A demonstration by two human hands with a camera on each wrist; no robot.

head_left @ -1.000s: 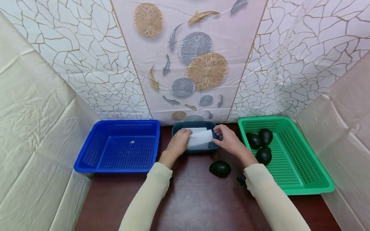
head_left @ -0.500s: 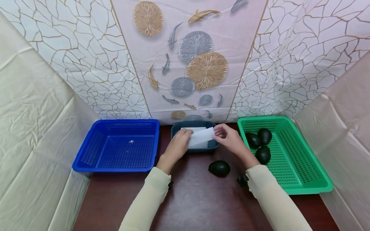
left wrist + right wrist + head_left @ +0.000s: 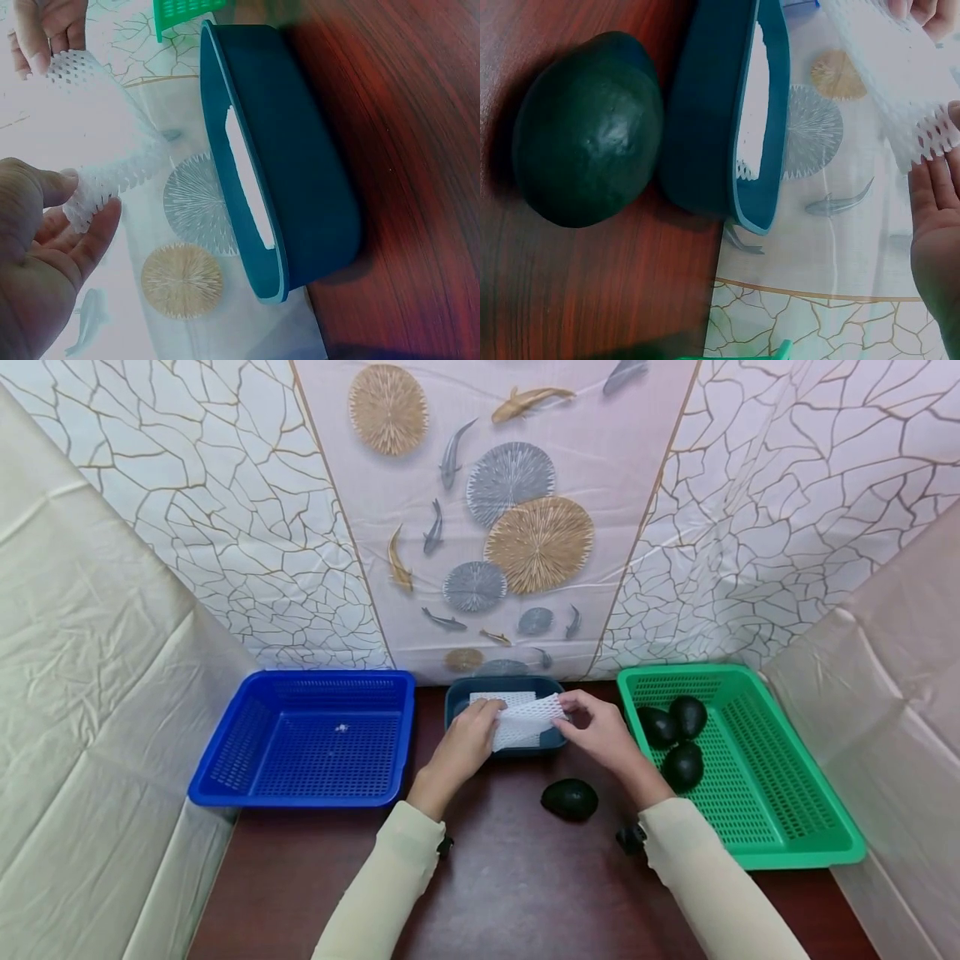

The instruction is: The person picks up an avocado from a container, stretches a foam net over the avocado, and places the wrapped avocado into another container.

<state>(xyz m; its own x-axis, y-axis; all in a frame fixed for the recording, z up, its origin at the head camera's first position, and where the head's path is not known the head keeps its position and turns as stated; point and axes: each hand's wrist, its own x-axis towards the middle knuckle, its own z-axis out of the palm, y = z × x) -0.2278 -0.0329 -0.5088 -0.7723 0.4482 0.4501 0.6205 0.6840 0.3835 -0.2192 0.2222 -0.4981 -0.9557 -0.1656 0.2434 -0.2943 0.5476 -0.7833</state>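
Above one teal bin (image 3: pixel 311 172), one foam net (image 3: pixel 527 720) in pinching fingers (image 3: pixel 97 232) of left hand (image 3: pixel 467 739) and right hand (image 3: pixel 602 732).

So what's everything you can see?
table: 1, reddish, underneath
blue basket: 1, blue, left
specks: few, white, blue basket
green basket: 1, green, right
loose avocado: 1, blackish, table
other avocados: 3, blackish, green basket
box: 1, dark teal, back centre
held foam net: 1, white, above box
other foam: uncounted, white, inside box
fish cloth: 1, pale, behind
side cloths: 2, beige, sides
wrist gear: 2, black, wrists
sleeves: 2, cream, foreground
left hand: 1, net's left end
right hand: 1, net's right end
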